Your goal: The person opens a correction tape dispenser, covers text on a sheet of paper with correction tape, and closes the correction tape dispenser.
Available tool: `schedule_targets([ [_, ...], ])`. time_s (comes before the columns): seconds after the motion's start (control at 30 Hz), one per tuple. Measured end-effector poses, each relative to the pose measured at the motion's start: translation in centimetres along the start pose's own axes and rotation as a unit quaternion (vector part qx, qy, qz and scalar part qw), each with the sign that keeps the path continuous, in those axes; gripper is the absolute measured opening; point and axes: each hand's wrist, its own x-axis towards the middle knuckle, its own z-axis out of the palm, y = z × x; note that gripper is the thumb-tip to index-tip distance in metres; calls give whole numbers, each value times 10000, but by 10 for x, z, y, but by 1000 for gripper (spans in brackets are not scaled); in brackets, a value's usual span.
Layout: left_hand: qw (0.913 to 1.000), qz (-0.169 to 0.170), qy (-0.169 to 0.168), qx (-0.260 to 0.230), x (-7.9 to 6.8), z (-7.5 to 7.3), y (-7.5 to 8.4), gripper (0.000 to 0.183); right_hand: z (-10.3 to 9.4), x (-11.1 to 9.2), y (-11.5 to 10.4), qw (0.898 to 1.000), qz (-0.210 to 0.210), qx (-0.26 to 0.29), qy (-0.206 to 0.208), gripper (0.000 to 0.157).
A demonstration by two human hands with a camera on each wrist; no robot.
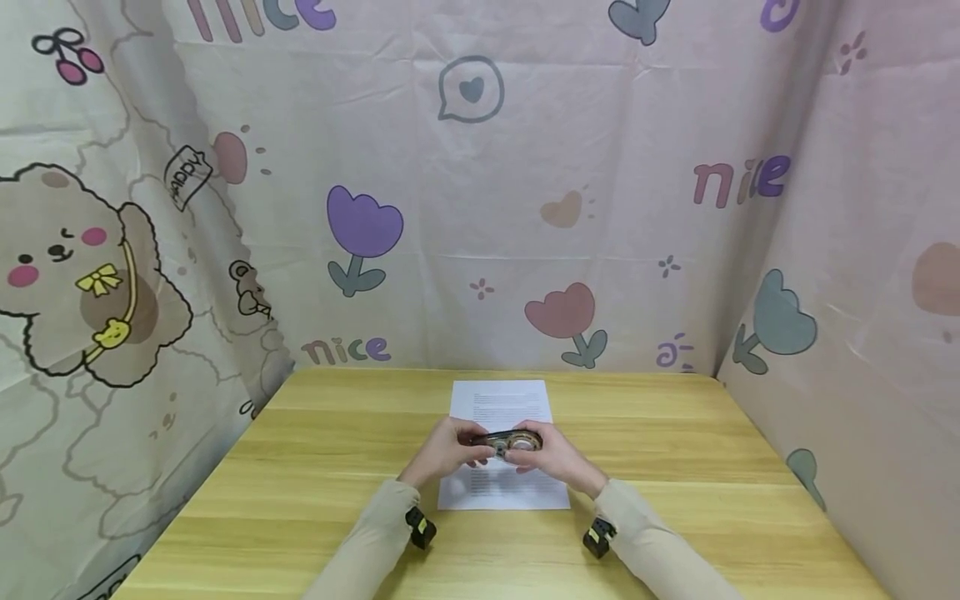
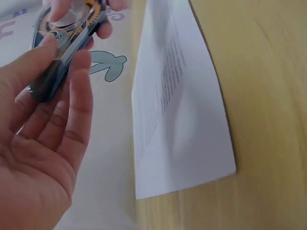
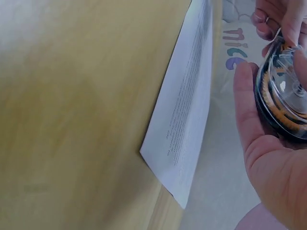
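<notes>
Both hands hold a correction tape dispenser [image 1: 522,440] above a printed sheet of paper [image 1: 491,407]. It has a clear casing with orange gears and a round spool inside. My left hand [image 1: 450,452] grips its narrow dark end [image 2: 47,82], the thumb on top and the fingers underneath. At the wide rounded end, my right hand [image 1: 558,457] holds the casing [image 3: 273,108] between thumb and fingers. In the right wrist view part of the dispenser runs out of the frame.
The paper lies flat on a light wood-grain table [image 1: 337,442], its lines of print partly hidden by the hands. Patterned cloth [image 1: 450,208] hangs behind the table and along both sides. Small black wrist cameras [image 1: 421,528] sit on the sleeves.
</notes>
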Motion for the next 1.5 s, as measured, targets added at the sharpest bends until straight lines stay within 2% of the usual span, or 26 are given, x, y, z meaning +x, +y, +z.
schedule_targets([
  [0.2, 9995, -29, 269, -170, 2, 0, 1, 25, 1, 1, 1, 9987, -145, -479, 29, 27],
  [0.37, 9986, -43, 512, -123, 2, 2, 7, 23, 5, 1, 1, 9934, -300, -1094, -167, 28],
  [0.57, 9974, 134, 691, -139, 0, 3, 13, 26, 10, 1, -2, 9884, -508, -1397, -305, 27],
  [0.63, 9965, 162, 816, 14, -1, 2, 14, 32, 10, 1, -3, 9874, -523, -1465, -300, 29],
  [0.8, 9906, 223, 1105, 770, -3, -2, 14, 45, 8, -1, -1, 9856, -498, -1598, -217, 35],
  [0.9, 9853, 313, 1313, 1047, -5, -10, 13, 46, 6, -2, 1, 9779, -564, -2010, 83, 31],
  [0.97, 9814, 267, 1499, 1165, -6, -16, 11, 46, 4, -2, 3, 9671, -571, -2446, 399, 27],
  [1.07, 9697, 169, 1811, 1631, -7, -25, 5, 43, 1, -1, 2, 9474, -442, -3042, 889, 21],
  [1.13, 9640, 52, 1892, 1870, -8, -30, 1, 42, -2, -1, 2, 9362, -304, -3309, 1142, 19],
  [1.23, 9576, 23, 1870, 2192, -9, -36, -3, 41, -5, -1, 1, 9283, -203, -3450, 1372, 16],
  [1.4, 9459, 11, 1877, 2646, -12, -48, -8, 37, -10, -2, 2, 9201, -256, -3607, 1503, 13],
  [1.5, 9460, -310, 1937, 2582, -15, -58, -12, 36, -12, -4, 4, 9150, -267, -3699, 1588, 11],
])
